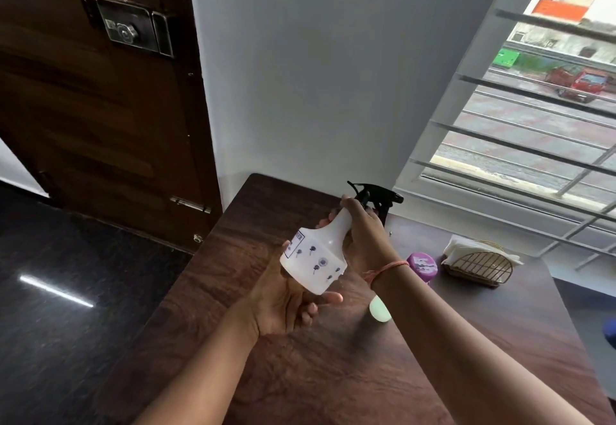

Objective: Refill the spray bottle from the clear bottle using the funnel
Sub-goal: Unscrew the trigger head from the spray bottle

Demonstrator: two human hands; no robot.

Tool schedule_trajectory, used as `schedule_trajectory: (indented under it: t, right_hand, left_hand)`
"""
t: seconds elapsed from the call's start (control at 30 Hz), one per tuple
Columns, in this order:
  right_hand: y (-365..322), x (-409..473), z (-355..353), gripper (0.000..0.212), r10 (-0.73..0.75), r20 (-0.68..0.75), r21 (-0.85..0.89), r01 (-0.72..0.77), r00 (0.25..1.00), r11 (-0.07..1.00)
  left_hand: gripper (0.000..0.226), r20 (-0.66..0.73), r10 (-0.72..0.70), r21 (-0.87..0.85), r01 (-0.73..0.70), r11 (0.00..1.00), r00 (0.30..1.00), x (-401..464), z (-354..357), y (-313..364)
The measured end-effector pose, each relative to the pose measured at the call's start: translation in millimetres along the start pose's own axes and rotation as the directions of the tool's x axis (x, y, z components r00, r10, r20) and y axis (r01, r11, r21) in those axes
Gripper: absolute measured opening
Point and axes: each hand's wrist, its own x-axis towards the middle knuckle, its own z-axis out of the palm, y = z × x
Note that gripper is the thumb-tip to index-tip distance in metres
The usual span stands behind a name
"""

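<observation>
Spray bottle [315, 258]: white, smooth, wide round base tapering to a slim neck, small flower prints and a label on its side; held tilted in the air above the bench, black trigger head [375, 192] pointing up and away.
Left hand [283, 304]: cups the bottle's base from below, fingers [328, 298] curled round the bottom edge.
Right hand [365, 241]: wraps round the slim neck just under the black head; a thin orange thread circles the wrist.
Bench [300, 374]: dark wood-grain top, matte, with rounded far corner; its left edge runs along a glossy black floor [66, 291].
Pale round object [380, 308]: smooth and whitish, on the bench just under the right forearm, partly hidden; what it is cannot be told.
Purple cap [422, 266]: round, printed top, on the bench right of the hands.
Wire basket [480, 266]: half-round, metal mesh, holding white paper, near the window side.
Open room: bare wood shows in front of and left of the hands.
</observation>
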Motion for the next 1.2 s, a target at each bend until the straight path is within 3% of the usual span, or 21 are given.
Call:
schedule_trajectory:
  t: [0.07, 0.1, 0.17, 0.23, 0.33, 0.5, 0.63, 0.73, 0.83, 0.93, 1.2]
  right_hand:
    - [0.9, 2.5, 0.4, 0.018, -0.059, -0.073, -0.061, 0.055, 0.996, 0.997]
    - [0.9, 3.7, 0.5, 0.019, -0.105, -0.11, -0.127, 0.091, 0.988, 0.988]
    - [2.8, 4.3, 1.5, 0.012, -0.202, -0.135, -0.267, 0.161, 0.97, 0.95]
    - [8.2, 2.0, 6.1, 0.012, -0.257, -0.084, -0.357, 0.211, 0.963, 0.91]
    - [17.3, -3.2, 12.6, 0.016, -0.242, 0.032, -0.486, 0.227, 0.97, 0.844]
    - [14.4, -12.0, 11.8, 0.008, -0.192, 0.128, -0.521, 0.23, 0.973, 0.822]
    - [9.2, -12.9, 5.0, 0.015, -0.197, 0.121, -0.548, 0.231, 0.973, 0.804]
    - [3.9, -15.5, 1.4, 0.019, -0.27, 0.158, -0.536, 0.312, 0.95, 0.784]
    - [1.6, -21.0, 1.5, 0.015, -0.237, 0.134, -0.478, 0.272, 0.962, 0.835]
    - [2.8, -27.0, 1.7, 0.028, -0.132, 0.166, -0.395, 0.189, 0.977, 0.899]
    - [2.4, -23.3, 7.0, 0.016, -0.217, 0.217, -0.405, 0.29, 0.952, 0.867]
  left_hand:
    - [0.093, -0.17, 0.059, 0.213, -0.022, 0.977, 0.984, -2.0, -2.5, 2.2]
    - [0.086, -0.285, 0.172, 0.31, -0.079, 0.947, 0.943, -2.7, -1.2, 2.8]
    - [0.06, -0.388, 0.519, 0.526, -0.28, 0.803, 0.761, 1.7, 0.4, 5.3]
    - [0.048, -0.272, 0.719, 0.71, -0.371, 0.598, 0.639, 5.0, 9.0, 11.2]
    - [0.048, -0.097, 0.794, 0.938, -0.211, 0.274, 0.601, 10.1, 24.8, 14.4]
    - [0.035, -0.114, 0.806, 0.911, -0.263, 0.318, 0.581, 14.2, 32.0, 10.9]
    - [0.033, -0.038, 0.828, 0.968, -0.184, 0.169, 0.56, 14.3, 17.1, 6.2]
    - [0.027, -0.04, 0.822, 0.971, -0.172, 0.166, 0.569, 16.5, 7.6, 2.4]
    - [0.03, -0.024, 0.837, 0.984, -0.133, 0.116, 0.547, 25.5, -2.3, -5.1]
    - [0.031, -0.057, 0.836, 0.984, -0.11, 0.139, 0.546, 34.2, -13.0, -16.0]
    - [0.026, -0.15, 0.852, 0.971, -0.086, 0.222, 0.501, 43.0, -25.7, -23.2]
